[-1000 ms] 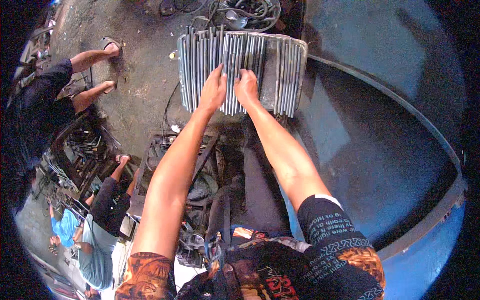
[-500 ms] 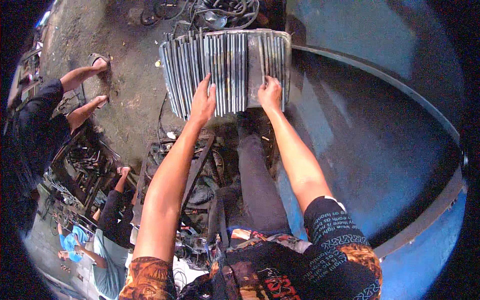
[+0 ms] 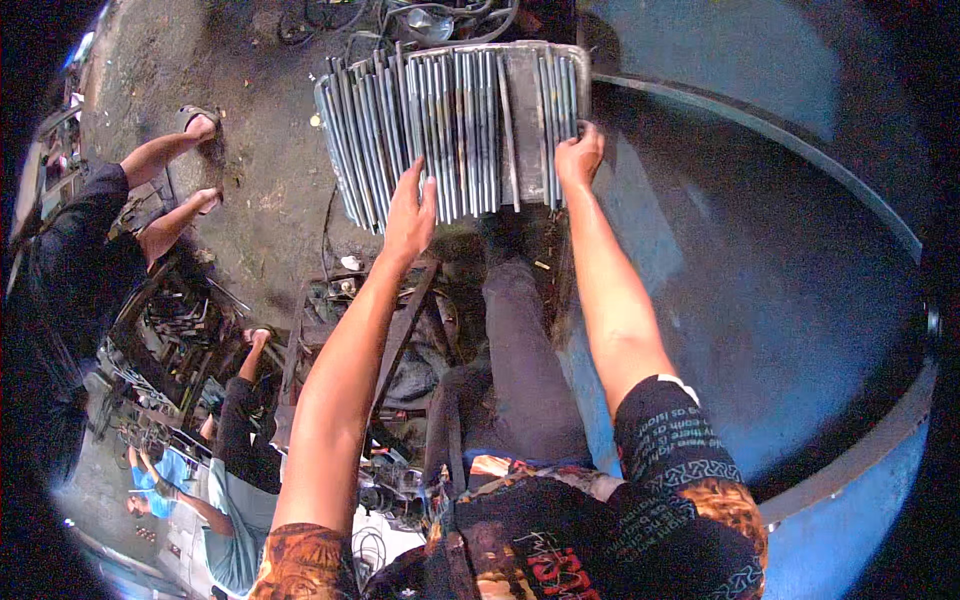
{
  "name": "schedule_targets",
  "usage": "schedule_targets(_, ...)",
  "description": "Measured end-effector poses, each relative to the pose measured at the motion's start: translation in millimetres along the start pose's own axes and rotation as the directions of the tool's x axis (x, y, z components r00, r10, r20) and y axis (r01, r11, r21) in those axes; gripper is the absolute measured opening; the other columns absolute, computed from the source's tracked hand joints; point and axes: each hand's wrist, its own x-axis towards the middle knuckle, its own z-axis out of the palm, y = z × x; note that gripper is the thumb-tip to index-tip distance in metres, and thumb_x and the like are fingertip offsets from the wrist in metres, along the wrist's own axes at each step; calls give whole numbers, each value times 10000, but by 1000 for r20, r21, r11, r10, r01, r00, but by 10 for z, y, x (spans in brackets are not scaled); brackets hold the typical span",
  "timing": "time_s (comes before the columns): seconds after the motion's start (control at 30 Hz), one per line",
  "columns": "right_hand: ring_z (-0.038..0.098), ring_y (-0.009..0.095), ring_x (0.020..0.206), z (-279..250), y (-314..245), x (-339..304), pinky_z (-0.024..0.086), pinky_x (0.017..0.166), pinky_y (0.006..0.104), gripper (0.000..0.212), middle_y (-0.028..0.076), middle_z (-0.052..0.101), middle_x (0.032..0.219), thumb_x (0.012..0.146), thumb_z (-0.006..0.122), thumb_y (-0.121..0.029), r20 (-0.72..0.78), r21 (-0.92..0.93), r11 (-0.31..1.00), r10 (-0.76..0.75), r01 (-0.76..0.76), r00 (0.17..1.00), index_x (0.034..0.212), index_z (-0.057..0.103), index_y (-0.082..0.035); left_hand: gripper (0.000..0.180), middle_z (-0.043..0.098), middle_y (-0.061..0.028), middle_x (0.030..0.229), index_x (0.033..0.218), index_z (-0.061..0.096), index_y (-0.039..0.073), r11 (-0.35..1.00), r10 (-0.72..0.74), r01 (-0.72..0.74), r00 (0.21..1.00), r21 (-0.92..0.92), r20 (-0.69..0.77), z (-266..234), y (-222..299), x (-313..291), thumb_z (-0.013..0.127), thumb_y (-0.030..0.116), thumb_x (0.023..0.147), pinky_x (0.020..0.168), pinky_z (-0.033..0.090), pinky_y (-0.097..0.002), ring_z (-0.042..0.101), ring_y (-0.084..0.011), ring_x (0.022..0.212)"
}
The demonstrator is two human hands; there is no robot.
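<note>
Dim overall. Forearms [image 3: 335, 400] among the brightest areas; source out of frame, direction uncertain. Rods [image 3: 435, 140] carry thin pale glints. Blue metal [image 3: 700, 400]: patchy sheen, deep shadow alongside. Colour grain heavy in the darks. Fisheye bows the metal's rim [image 3: 760, 118]; corners black. Co-workers [image 3: 235, 545], lower left: soft, warped, fine detail lost.

A shallow grey rectangular tray [image 3: 525, 105] with rounded corners is carrying slim metal rods, all lying lengthwise from its far edge to its near edge. A broad row of rods [image 3: 450, 130] is covering the left and middle, with some tips poking past the far edge. One lone rod [image 3: 509, 140] is lying just right of that row, slightly slanted. Past a bare strip, a narrower bunch of rods [image 3: 556, 100] is lining the right side.
</note>
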Motion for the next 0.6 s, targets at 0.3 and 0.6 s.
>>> schedule_targets(0.3,629,364,893,-12,-83,-19,484,864,454,365,174,668,904,747,702,-100,40,6,988,-157,157,987,1091,633,1,499,473,-246,1387,1386,412,-48,1000,-4,5,1000,25,-24,-5,-20,-24,443,276,1007,1103,328,-398,441,-362,1311)
schedule_targets(0.6,636,401,914,212,-569,-314,489,874,457,377,244,669,969,765,709,-107,492,104,995,-49,-3,869,1102,624,40,501,474,-242,1390,1393,407,-45,997,-59,58,998,-44,-19,-11,14,-104,446,269,1004,1104,325,-389,439,-353,1316)
